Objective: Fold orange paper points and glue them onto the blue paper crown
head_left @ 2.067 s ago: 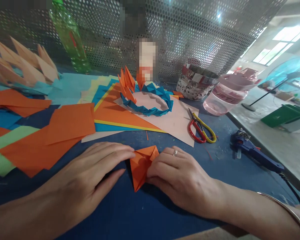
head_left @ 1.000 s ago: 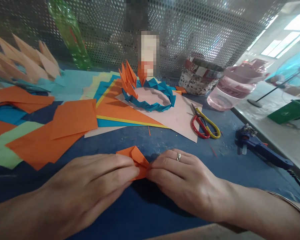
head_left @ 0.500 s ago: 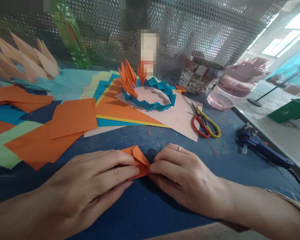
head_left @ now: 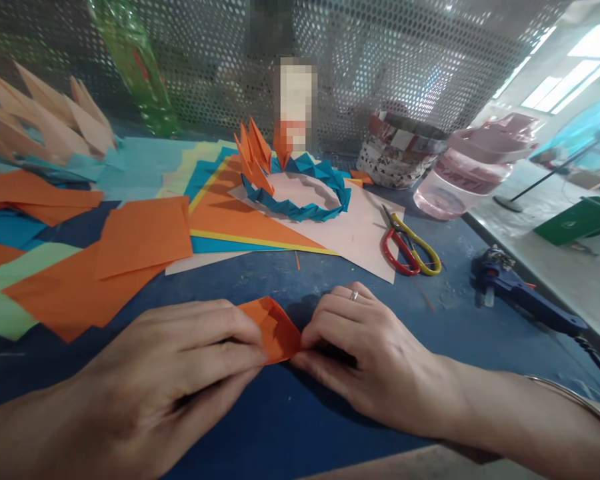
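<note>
Between my hands is a small folded piece of orange paper [head_left: 275, 327], held low over the blue table. My left hand [head_left: 180, 360] grips its left side, the fingers covering much of it. At the right corner, the thumb and fingers of my right hand [head_left: 365, 350] pinch the paper. Beyond it, a ring of folded blue paper [head_left: 300, 210] with pointed orange paper pieces [head_left: 253, 157] standing at its left and back lies on a stack of coloured sheets [head_left: 230, 207].
Loose orange squares [head_left: 145, 237] lie at left, before a pale pointed paper model [head_left: 55, 127]. Scissors [head_left: 405, 247] with red and yellow handles and a blue glue gun [head_left: 525, 293] lie at right. A patterned pot [head_left: 397, 157] and pink bottle [head_left: 465, 167] stand behind.
The upper flap of the orange paper has shifted, and its inside now shows more openly. Both hands keep hold and have moved only slightly.
</note>
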`<state>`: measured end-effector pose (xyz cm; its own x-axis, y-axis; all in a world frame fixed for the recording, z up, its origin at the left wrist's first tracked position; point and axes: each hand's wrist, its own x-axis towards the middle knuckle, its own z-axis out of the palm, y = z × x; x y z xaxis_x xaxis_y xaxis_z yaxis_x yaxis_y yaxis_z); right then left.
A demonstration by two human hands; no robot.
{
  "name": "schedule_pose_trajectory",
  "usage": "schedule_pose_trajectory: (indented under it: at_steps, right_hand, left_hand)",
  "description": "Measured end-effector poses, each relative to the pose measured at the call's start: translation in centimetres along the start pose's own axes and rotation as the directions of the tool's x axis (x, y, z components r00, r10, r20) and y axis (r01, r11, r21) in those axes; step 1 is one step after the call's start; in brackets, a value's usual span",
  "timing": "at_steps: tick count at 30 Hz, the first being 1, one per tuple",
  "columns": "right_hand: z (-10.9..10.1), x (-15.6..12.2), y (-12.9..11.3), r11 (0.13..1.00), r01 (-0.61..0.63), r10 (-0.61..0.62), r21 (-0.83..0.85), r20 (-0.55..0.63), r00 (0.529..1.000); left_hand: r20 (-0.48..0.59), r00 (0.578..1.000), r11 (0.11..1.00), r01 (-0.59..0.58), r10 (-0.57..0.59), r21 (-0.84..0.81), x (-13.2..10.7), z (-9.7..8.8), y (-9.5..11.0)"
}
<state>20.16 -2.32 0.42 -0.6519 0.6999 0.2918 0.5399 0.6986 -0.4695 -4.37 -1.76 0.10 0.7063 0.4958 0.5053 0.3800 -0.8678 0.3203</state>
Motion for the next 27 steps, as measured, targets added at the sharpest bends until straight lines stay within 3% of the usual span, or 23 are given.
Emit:
schedule_pose_trajectory:
  at_steps: [5, 13, 17, 21, 27]
  right_hand:
    - [0.0, 0.1, -0.2, 0.982, -0.169, 0.171, 0.081, -0.016, 0.985]
    - [0.2, -0.2, 0.7, 0.997, 0.069, -0.069, 0.026, -0.014, 0.998]
    - [0.1, -0.1, 0.7, 0.995, 0.096, -0.096, 0.004, -0.001, 0.995]
    - [0.0, 0.0, 0.4, 0.994, 0.102, -0.102, -0.031, 0.010, 0.995]
    - [0.1, -0.1, 0.6, 0.992, 0.118, -0.119, -0.047, -0.028, 0.992]
  left_hand:
    - [0.002, 0.999, 0.998, 0.047, -0.047, -0.047, 0.7, 0.0, -0.1]
    - [-0.054, 0.997, 0.998, 0.057, -0.058, -0.020, -0.3, 0.3, -0.1]
    - [-0.047, 0.994, 0.994, 0.101, -0.099, 0.048, -1.3, 0.5, -0.2]
    - [0.008, 0.999, 0.990, 0.043, -0.044, 0.131, -1.6, 0.5, -0.3]
    - [0.028, 0.996, 0.995, 0.080, -0.082, 0.064, -1.4, 0.8, -0.2]
